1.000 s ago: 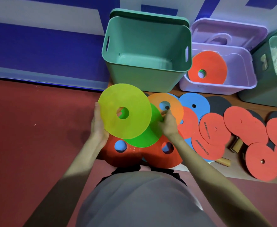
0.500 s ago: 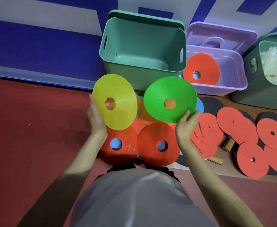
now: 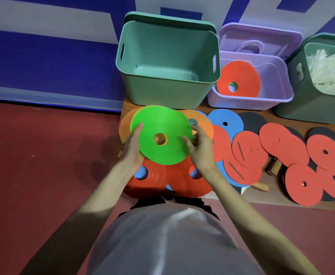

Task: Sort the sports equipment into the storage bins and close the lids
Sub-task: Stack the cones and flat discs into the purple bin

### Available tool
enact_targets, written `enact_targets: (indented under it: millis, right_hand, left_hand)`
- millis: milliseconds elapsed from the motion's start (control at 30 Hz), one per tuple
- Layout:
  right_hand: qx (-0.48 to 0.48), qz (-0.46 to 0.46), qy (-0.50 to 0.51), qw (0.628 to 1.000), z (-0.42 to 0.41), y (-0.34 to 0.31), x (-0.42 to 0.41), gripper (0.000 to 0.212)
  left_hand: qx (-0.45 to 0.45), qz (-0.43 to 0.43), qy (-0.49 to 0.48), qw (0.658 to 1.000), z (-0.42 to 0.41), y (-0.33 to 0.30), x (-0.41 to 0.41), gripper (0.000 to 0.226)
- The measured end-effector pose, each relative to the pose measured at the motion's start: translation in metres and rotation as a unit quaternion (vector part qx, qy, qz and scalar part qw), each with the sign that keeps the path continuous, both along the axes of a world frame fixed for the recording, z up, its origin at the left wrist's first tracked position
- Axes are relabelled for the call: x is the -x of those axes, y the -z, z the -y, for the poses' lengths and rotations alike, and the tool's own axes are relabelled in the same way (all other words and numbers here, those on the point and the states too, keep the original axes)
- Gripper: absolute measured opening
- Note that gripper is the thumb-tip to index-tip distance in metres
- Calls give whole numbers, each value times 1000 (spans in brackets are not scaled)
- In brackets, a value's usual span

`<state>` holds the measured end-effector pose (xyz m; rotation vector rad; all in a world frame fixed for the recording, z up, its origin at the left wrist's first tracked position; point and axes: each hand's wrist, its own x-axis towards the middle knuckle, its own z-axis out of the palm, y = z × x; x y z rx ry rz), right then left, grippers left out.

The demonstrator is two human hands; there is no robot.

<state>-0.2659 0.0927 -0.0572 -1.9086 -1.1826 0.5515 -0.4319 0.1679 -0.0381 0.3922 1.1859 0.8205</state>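
Both hands (image 3: 162, 147) | green disc cone (image 3: 162, 128), centre hole | yellow beneath, perhaps

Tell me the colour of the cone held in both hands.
Bright green cone, seen in the head view.

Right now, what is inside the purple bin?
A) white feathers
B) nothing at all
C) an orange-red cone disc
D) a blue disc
C: an orange-red cone disc with a hole in its middle lies inside the purple bin; the white stuff is in a different bin.
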Motion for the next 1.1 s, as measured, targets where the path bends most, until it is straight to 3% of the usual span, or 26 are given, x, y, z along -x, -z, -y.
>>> enact_targets:
  millis: [133, 300, 533, 900, 1100]
  right_hand:
    - [32, 43, 31, 998, 7, 1, -6, 29]
    - [85, 11, 117, 989, 31, 15, -19, 31]
    - [291, -79, 141, 943, 62, 46, -48, 82]
    - [327, -107, 142, 928, 68, 49, -65, 58]
    - [382, -119, 140, 906, 65, 94, -83, 109]
  left_hand:
    - [53, 17, -29, 998, 4, 7, 4, 24]
    - [47, 5, -36, 998, 8, 11, 8, 34]
    - [5, -6, -15, 1000, 7, 13, 7, 33]
    - [-40, -65, 50, 996, 13, 12, -10, 37]
    - [-67, -82, 85, 991, 12, 13, -10, 41]
